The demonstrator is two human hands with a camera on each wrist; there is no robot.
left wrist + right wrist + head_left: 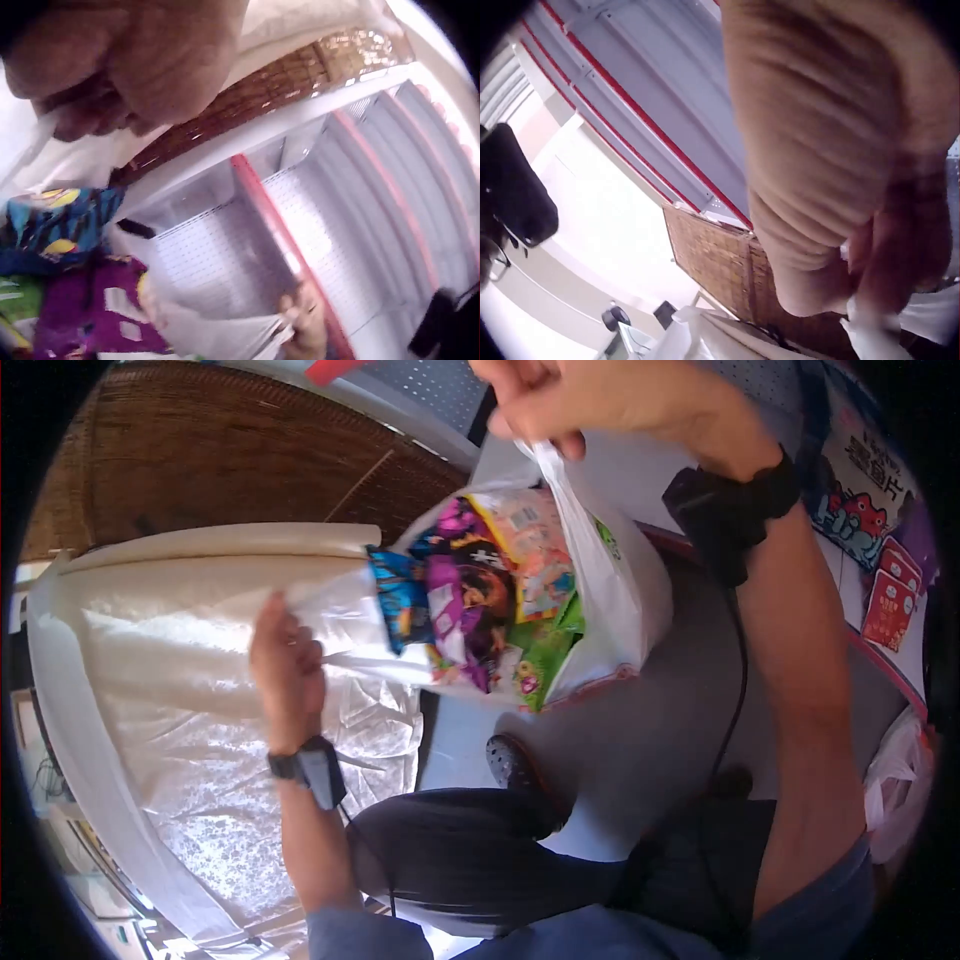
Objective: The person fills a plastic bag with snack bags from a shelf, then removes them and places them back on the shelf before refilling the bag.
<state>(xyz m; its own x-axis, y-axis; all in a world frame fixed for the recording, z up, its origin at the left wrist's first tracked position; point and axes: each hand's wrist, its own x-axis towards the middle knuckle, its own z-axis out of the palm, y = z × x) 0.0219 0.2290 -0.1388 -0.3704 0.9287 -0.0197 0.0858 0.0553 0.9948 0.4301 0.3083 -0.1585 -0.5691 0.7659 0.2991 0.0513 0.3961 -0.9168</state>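
Observation:
A white plastic bag hangs between my two hands, its mouth spread wide. Inside lie a blue packet, a purple packet, a pink-and-yellow packet and a green packet. My left hand, blurred, grips the stretched left side of the bag; in the left wrist view its curled fingers have white plastic between them. At the top, my right hand pinches the other handle, and the right wrist view shows twisted plastic coming from under its fingertips.
Cream cloth covers a surface at the left, below a brown woven panel. Grey perforated shelves with red edges stand ahead. On the right are a large dark snack bag, red packets and another white plastic bag.

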